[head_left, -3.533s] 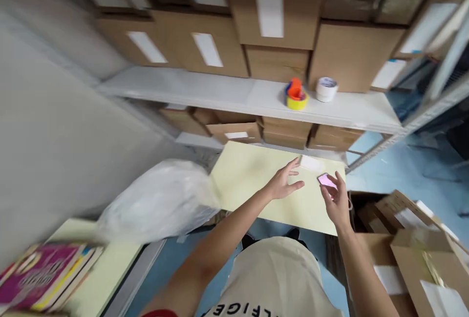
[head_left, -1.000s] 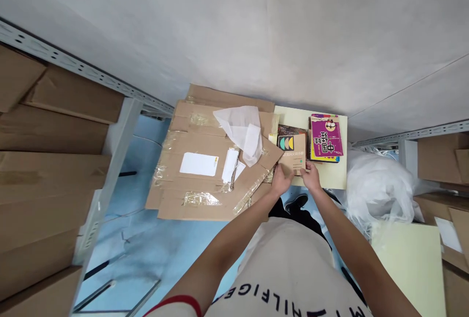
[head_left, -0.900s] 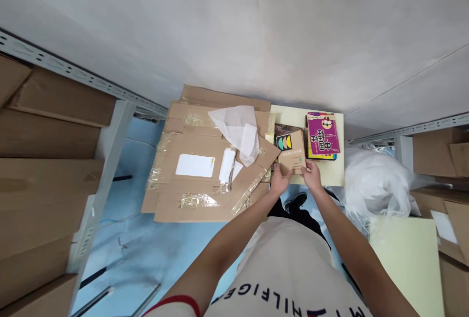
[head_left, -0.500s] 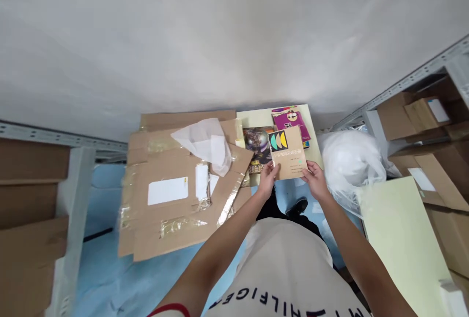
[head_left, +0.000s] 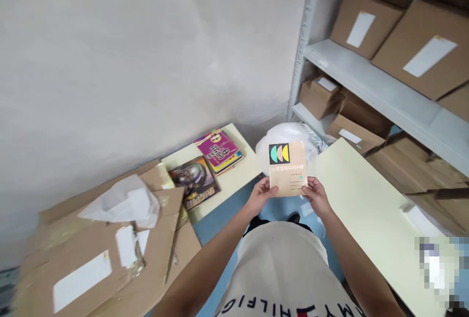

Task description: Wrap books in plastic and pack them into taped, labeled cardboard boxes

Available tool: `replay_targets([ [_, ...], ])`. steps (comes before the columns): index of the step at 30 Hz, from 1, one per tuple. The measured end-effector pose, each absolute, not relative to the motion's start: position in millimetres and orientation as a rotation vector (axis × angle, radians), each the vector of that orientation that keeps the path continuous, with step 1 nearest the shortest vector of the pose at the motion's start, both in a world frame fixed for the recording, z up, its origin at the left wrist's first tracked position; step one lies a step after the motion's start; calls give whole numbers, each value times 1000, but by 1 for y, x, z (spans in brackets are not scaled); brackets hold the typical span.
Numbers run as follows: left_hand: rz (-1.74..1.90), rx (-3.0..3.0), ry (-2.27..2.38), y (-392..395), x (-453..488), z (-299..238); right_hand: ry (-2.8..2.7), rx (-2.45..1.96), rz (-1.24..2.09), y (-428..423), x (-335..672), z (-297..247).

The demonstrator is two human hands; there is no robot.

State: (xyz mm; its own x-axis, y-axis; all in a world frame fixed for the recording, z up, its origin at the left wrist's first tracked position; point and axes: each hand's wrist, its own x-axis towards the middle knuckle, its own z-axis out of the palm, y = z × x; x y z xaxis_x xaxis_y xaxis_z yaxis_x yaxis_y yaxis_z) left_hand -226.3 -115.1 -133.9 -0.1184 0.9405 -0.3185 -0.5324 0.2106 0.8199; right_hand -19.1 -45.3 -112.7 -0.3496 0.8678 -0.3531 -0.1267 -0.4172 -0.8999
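Observation:
A small tan book [head_left: 287, 173] with a black panel and green, pink and yellow half-shapes is held up in front of my body, its cover facing me. My left hand [head_left: 261, 194] pinches the lower left edge, thumb on the cover. On the lower right edge, my right hand [head_left: 315, 195] grips in the same way. To the left on a pale table [head_left: 240, 175] lie a dark picture book [head_left: 194, 180] and a small stack of books with a purple one [head_left: 221, 151] on top.
Flattened cardboard [head_left: 84, 243] with a crumpled white plastic sheet [head_left: 122, 202] covers the left side. A white plastic bag [head_left: 282, 134] sits behind the held book. At right stand a pale tabletop [head_left: 361, 209] and a metal shelf [head_left: 373, 77] of cardboard boxes [head_left: 421, 48].
My view has turned right, bringing the shelf and right tabletop into fuller sight. The tan book stays in both hands, now away from the other books and in front of the plastic bag.

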Motion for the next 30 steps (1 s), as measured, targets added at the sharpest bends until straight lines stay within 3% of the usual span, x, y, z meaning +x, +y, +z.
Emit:
replay_targets([
  [14,774,784,908,-32,-64,-112,-760,-1486,1229,2,179,-79],
  [30,490,772,932,35,-26,-137,-484,-1638,927,14,222,-82],
])
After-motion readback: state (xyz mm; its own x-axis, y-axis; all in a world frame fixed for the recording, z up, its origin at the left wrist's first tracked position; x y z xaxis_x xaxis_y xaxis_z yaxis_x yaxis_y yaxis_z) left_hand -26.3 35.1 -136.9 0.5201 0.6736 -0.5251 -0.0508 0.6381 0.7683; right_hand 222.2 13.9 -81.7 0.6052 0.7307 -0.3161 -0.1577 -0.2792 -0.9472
